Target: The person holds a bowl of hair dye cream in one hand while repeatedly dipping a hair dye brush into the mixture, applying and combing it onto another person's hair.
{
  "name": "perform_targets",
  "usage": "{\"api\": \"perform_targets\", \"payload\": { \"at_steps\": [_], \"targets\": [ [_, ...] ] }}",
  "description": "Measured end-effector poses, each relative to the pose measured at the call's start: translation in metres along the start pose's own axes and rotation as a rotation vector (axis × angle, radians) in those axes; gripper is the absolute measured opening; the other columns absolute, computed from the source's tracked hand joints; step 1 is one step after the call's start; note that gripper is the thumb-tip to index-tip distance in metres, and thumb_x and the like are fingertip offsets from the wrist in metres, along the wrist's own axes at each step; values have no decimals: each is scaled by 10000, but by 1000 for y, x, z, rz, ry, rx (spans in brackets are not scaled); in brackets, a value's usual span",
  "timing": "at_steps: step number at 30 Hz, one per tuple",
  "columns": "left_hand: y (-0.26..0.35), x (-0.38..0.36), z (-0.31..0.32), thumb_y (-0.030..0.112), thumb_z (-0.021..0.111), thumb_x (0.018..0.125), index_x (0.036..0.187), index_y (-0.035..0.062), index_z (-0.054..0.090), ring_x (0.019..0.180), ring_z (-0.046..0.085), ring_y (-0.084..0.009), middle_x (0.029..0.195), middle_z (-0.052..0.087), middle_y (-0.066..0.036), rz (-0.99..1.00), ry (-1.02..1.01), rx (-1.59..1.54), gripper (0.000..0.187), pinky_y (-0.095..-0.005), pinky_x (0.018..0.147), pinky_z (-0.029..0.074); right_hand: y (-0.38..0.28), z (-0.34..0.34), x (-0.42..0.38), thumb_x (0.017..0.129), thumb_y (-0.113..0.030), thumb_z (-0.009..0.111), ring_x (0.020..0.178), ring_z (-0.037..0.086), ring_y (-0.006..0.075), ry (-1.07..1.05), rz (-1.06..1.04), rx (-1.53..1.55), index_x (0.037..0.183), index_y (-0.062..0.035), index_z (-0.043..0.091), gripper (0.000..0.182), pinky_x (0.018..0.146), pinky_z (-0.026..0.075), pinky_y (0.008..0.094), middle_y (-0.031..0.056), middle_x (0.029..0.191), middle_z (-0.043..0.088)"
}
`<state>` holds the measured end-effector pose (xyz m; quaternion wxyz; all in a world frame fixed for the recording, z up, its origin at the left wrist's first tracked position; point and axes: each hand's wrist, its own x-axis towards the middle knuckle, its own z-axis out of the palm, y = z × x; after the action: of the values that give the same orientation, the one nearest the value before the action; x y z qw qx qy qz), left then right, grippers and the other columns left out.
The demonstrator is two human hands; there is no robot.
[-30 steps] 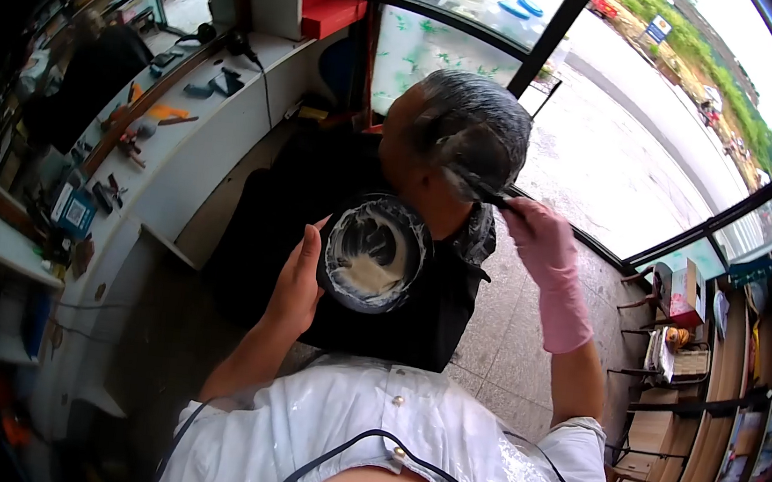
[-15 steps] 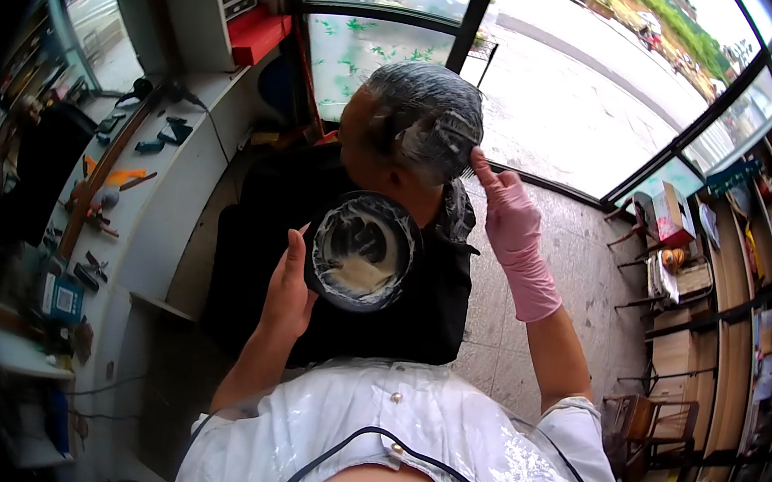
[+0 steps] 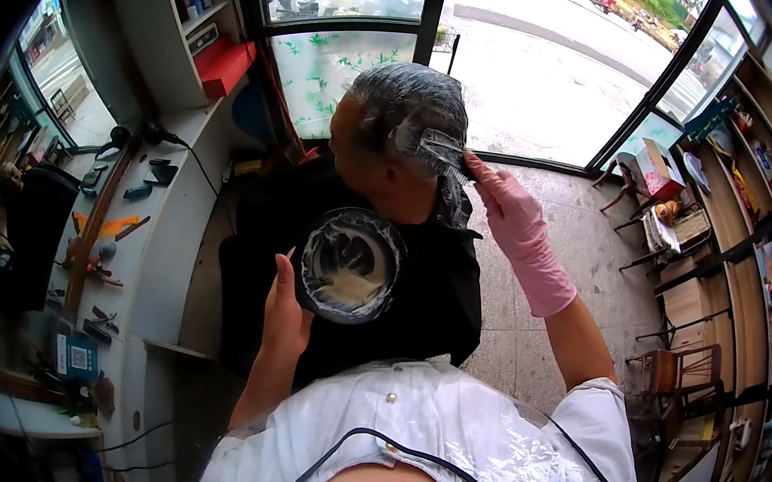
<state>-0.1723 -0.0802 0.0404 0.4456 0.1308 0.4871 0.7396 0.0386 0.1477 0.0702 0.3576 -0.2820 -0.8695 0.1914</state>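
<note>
From the head view I see my pink-gloved right hand (image 3: 512, 219) clamped on a dark tint brush (image 3: 441, 149) against the seated person's coated grey hair (image 3: 401, 101), while my bare left hand (image 3: 286, 306) grips the round black dye bowl (image 3: 348, 263) just below.

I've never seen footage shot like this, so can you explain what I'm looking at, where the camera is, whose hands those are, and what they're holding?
The camera sits on a person's head and looks forward and down, so the round, bent edges come from its wide lens. The white top at the bottom is the wearer's own. Their bare left hand holds a black bowl smeared with pale cream. Their right hand, in a pink glove, holds a tint brush against the cream-coated hair of a seated person in a black cape. On the left a white counter carries combs and small tools under a mirror. Ahead are glass doors facing a street; shelves stand on the right.
</note>
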Motion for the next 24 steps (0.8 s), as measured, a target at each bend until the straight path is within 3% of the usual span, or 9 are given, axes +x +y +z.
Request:
{"api": "perform_targets", "payload": {
  "at_steps": [1,2,4,6,8,10,16,22,24],
  "targets": [
    [-2,-1,-2,572,421,852,1190,2,455,1056,528,-199,1153,545,-86,-2,-14,9,664,-344,903,433,-3,-6,2,846,58,498,842,575,113,124,-159,-68,1251,-114,498,440,738,470,208,93,985,618],
    [-3,-1,-2,572,421,852,1190,2,455,1056,528,-199,1153,545,-86,-10,-11,3,664,-344,903,433,-9,-16,2,849,3,527,903,604,152,129,8,-95,1227,-105,513,393,746,485,226,98,1015,615],
    [-2,-3,-2,579,421,847,1188,-2,456,1055,529,-199,1152,545,-88,10,-71,3,674,-342,902,432,-11,-22,21,842,-125,561,671,622,211,334,-245,-291,1151,-155,560,310,538,502,302,72,876,611],
    [-1,-5,-2,580,419,847,1187,-3,457,1058,526,-200,1154,545,-89,14,-65,5,675,-341,906,428,-22,-34,35,809,-125,582,645,596,198,211,-280,-403,1039,-138,609,231,517,467,309,51,834,603],
    [-3,-7,-2,581,418,847,1185,-4,458,1061,524,-200,1156,544,-90,27,-65,5,676,-341,910,424,-21,-41,54,777,-86,584,682,591,206,235,-480,-441,1025,-142,612,256,575,458,328,31,825,600],
    [-7,-6,-4,567,371,867,1334,20,289,1078,507,-176,1190,501,-87,-4,-33,-6,724,-305,904,431,-35,-46,61,761,-78,574,736,595,202,198,-478,-504,1024,-149,614,276,634,454,327,18,838,606],
    [-10,-8,-3,565,386,864,1344,20,273,1105,486,-184,1210,488,-94,1,3,-16,735,-313,915,422,-17,-23,99,779,-156,546,789,602,174,170,-703,-800,1033,-162,594,259,643,473,317,2,868,617],
    [-11,-11,0,563,387,865,1343,12,264,1103,491,-187,1214,487,-100,53,-21,-27,740,-326,923,419,14,-33,128,788,-92,555,719,604,210,191,-451,-669,1030,-146,602,253,627,473,324,39,793,617],
    [-10,-12,3,558,402,863,1276,4,355,1089,503,-197,1191,515,-93,54,9,-42,693,-340,922,416,24,-36,130,818,-70,540,690,600,191,236,-186,-310,1024,-139,618,231,626,465,295,48,788,627]
  ]
}}
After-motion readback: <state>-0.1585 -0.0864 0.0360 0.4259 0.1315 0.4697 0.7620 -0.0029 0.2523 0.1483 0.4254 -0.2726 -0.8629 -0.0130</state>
